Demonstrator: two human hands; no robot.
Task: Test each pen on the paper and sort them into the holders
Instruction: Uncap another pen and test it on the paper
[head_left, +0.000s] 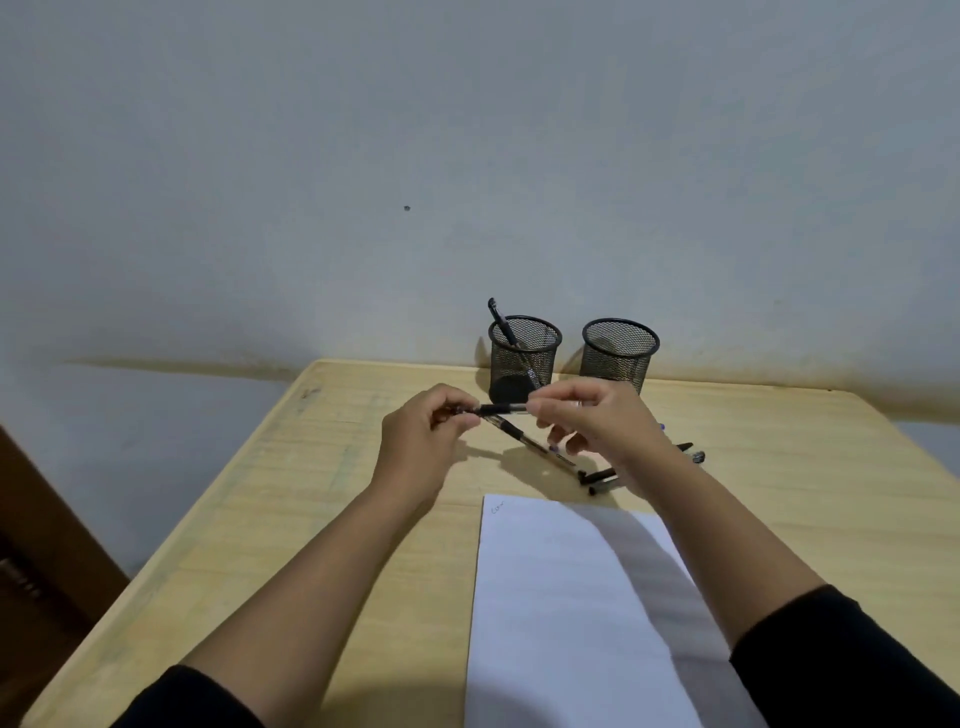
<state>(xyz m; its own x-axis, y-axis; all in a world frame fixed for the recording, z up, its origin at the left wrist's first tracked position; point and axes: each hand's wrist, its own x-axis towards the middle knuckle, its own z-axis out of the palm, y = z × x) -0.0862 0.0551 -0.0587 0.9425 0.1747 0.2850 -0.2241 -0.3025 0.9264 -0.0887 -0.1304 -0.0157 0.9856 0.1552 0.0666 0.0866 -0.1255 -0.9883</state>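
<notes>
Together, left hand (421, 441) and right hand (592, 421) pinch one pen (501, 409) above the table (291, 493). Two holders: left (523, 358) holds one pen, right (619, 354) at 3 o'clock. One paper (571, 613) at 6.

small pen scribble at paper's (571, 597) top corner, unreadable, no other text

I faced a plain grey-white wall (467, 130) bearing one small dark mark (407, 208). A yellowish stain ran along its base where my light wooden desk (322, 467) met it. The desk showed faint scuffs near its far left corner. Dark brown wooden furniture (47, 530) stood to my left.
</notes>
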